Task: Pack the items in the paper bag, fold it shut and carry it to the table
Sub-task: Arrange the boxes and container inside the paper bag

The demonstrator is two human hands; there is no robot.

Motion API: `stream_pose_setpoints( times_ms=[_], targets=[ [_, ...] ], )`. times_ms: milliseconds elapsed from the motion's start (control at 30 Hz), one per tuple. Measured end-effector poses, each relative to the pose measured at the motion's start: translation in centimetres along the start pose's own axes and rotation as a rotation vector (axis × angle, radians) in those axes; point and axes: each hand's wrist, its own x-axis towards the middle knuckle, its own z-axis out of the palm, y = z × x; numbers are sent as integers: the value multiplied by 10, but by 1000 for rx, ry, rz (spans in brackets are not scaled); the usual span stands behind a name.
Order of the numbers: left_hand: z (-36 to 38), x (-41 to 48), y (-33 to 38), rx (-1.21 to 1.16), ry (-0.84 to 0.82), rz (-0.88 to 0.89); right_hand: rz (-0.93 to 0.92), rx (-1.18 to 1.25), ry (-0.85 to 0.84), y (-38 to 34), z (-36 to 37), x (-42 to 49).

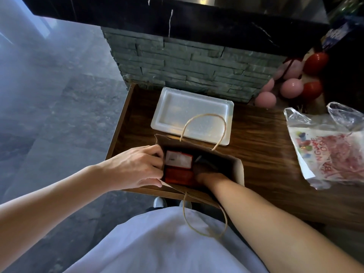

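The open brown paper bag [234, 170] stands at the near edge of the dark wood counter [266, 154], close to its left corner. Just behind the bag lies a white rectangular foam tray [177, 111]; to the bag's right a bare stretch of wood runs to a clear printed plastic bag [331, 150]. The left hand [136, 166] pinches the bag's left rim, fingers curled over it. The right hand [204, 172] reaches down inside beside red and white boxes [178, 166]; in the shadow there its grip cannot be made out.
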Motion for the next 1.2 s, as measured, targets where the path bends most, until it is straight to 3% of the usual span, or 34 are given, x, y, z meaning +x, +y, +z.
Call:
stream_pose_setpoints(
  times_ms=[133,333,467,600,867,1067,1200],
  targets=[
    [-1,-2,4,-77,-42,-51,-44,-46,136,-5,1,-5],
    [10,-2,-1,-97,-33,-102,-181,-302,143,-9,-8,-26],
    [10,-4,-2,-86,-22,-74,-254,-206,312,-21,-14,-40],
    [9,-5,-5,-24,16,-9,-396,-136,287,-31,-9,-38],
    [16,-6,-10,-26,48,26,11,14,154,-6,-8,-27],
    [17,-4,-11,-50,55,29,59,338,61,-5,-7,-27],
    [16,-4,-11,-52,55,27,55,250,57,6,-12,-28]
  ],
)
